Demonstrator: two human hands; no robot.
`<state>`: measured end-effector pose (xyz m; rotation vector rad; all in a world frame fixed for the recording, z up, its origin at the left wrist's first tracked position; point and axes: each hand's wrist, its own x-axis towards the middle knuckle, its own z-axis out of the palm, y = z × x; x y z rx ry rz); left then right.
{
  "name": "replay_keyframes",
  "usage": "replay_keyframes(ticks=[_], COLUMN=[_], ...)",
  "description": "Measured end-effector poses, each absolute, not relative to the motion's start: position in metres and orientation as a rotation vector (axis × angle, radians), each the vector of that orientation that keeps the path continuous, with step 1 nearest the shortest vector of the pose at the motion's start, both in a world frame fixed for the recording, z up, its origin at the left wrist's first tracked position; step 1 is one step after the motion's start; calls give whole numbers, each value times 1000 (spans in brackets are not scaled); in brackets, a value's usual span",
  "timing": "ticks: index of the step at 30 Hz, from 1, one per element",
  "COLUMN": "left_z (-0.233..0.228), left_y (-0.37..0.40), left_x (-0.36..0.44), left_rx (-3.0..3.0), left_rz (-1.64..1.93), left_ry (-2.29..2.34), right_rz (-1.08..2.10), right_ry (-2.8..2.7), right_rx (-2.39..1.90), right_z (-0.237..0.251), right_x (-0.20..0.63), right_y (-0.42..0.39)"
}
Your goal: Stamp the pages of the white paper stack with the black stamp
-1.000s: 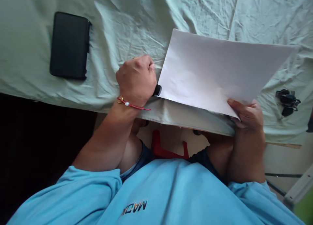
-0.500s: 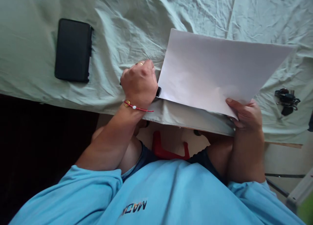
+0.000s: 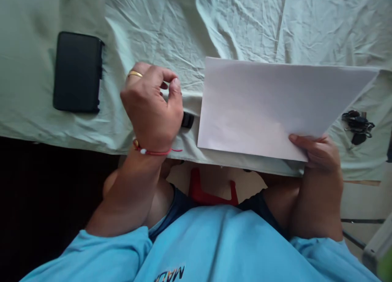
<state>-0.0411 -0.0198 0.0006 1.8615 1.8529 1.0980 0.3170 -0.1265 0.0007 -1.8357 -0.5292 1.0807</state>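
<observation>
My right hand [image 3: 324, 151] grips the lower right corner of a white sheet of paper [image 3: 254, 106], thumb on top and fingers beneath. The paper is tilted, its right side raised off the cloth. My left hand [image 3: 153, 104] is left of the paper, apart from it, with fingers curled and thumb tip close to the index finger. I see nothing between those fingertips. A small black object [image 3: 187, 120] shows beside the left hand's thumb side, partly hidden by the hand; its kind is unclear.
A black rectangular case [image 3: 78, 72] lies at the left of the pale green tablecloth [image 3: 147, 25]. Several black binder clips [image 3: 358, 126] sit in a small pile at the right. Below the table's front edge, part of a red stool [image 3: 211, 196] shows between my legs.
My left hand has moved left, away from the paper's edge, turning so the thumb and index finger show. The paper and my right hand have shifted slightly right and toward me.
</observation>
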Motion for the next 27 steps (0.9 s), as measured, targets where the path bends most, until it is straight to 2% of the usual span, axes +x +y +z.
replay_keyframes(ticks=[7,13,20,27], left_z=[1,3,-35,-48], left_y=[-27,-55,-114,-103], left_x=[8,16,40,42], left_rx=[1919,1616,1356,1252], left_rz=[1207,1414,1211,1288], left_ry=[1512,1427,1246,1259], right_rz=[1151,966,842,835], right_ry=[-460,-326,-349,-293], right_rx=[-2018,-2015,-1997,-1976], right_z=[15,18,10,6], right_x=[330,335,345,352], right_y=[-140,-141,-151,-175])
